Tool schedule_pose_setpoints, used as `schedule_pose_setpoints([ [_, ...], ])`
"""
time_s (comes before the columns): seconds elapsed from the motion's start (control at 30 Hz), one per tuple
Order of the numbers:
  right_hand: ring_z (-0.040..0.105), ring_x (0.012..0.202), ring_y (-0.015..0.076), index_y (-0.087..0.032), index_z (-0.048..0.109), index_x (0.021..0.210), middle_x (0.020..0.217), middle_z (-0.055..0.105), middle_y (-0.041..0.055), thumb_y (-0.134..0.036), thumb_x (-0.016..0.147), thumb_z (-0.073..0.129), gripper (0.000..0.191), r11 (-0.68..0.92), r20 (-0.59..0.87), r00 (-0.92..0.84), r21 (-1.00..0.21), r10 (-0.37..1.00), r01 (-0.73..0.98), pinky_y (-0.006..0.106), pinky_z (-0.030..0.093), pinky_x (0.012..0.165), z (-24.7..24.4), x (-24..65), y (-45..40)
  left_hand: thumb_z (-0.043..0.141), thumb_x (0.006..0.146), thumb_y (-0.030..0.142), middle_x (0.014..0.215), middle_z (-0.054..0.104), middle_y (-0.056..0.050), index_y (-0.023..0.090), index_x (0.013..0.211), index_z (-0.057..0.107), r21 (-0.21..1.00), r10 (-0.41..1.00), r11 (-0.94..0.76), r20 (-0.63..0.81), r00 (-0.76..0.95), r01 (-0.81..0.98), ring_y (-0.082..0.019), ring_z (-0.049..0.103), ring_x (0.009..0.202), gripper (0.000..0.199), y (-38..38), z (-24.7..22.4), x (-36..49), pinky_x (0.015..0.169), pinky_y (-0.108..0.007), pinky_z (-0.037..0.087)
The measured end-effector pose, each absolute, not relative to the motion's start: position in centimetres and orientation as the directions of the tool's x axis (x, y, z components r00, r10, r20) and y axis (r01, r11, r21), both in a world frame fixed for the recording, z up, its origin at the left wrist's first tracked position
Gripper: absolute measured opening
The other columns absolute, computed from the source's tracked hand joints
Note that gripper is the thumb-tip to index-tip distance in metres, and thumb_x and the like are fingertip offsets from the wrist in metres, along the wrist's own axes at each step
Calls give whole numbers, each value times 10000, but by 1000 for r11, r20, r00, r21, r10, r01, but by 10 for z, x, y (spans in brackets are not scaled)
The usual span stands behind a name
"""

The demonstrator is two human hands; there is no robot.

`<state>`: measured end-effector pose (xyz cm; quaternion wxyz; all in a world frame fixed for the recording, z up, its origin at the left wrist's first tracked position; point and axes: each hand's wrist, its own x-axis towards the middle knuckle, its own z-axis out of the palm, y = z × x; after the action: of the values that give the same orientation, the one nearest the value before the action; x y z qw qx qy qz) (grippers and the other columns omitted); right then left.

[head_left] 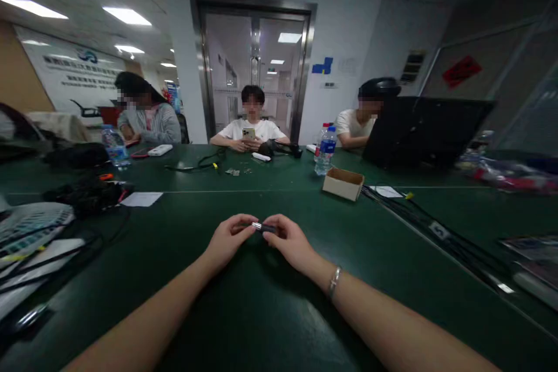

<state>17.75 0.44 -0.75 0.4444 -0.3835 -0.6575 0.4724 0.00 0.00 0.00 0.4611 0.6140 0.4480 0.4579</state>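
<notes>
Above the middle of the green table, my two hands meet at a pen with a black body and a silver tip, lying roughly level. My right hand is closed around the black body, its thumb on the near side and fingers behind. The thumb and fingers of my left hand pinch at the silver tip, pointing left. Part of the pen's black end is hidden by my right fingers. A silver bracelet circles my right wrist.
Ahead stand a small open cardboard box and water bottles. Cables run along the right, near a black monitor. A white paper and tangled black gear lie left. Several people sit across the table.
</notes>
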Motion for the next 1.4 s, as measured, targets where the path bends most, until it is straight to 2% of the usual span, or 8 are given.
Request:
schedule_pose_setpoints([
  [0.17,522,627,108,-182,566,913,766,573,-17,-226,710,641,221,259,229,-309,-964,923,60,256,425,594,-9,177,7,650,714,332,911,655,-41,174,941,629,979,968,-181,161,195,90,-176,600,839,278,2,-2,-1,757,-290,463],
  [0.3,524,621,111,-181,567,923,737,567,-19,-234,721,636,220,243,212,-327,-968,921,56,260,429,591,-8,178,6,654,724,305,947,656,-42,183,962,632,978,958,-200,183,222,56,-178,605,881,268,1,-2,-2,793,-291,461],
  [0.53,517,608,108,-182,573,938,701,556,-30,-238,734,633,220,263,226,-327,-962,918,73,255,417,579,-11,178,7,646,733,327,927,659,-40,179,942,640,981,969,-169,148,198,94,-175,608,847,256,-2,3,-1,756,-289,471],
  [0.83,524,613,112,-185,576,938,707,559,-27,-223,737,631,211,251,213,-324,-965,922,80,258,425,584,-10,178,7,658,724,267,987,663,-41,186,959,627,982,960,-190,182,214,16,-196,618,969,250,-3,2,-2,890,-339,463],
  [1.1,517,594,102,-187,574,935,699,549,-35,-223,736,632,211,265,233,-324,-962,917,58,242,412,563,-15,178,10,660,733,316,953,674,-48,169,956,626,982,963,-183,170,211,45,-194,633,923,269,-2,0,-1,877,-339,472],
  [1.4,523,595,102,-182,574,948,709,562,-28,-230,744,632,218,265,227,-331,-961,916,74,244,429,565,-16,179,10,658,736,272,1007,667,-54,182,971,617,984,960,-179,170,224,20,-215,618,1006,255,-6,5,-3,913,-374,470],
])
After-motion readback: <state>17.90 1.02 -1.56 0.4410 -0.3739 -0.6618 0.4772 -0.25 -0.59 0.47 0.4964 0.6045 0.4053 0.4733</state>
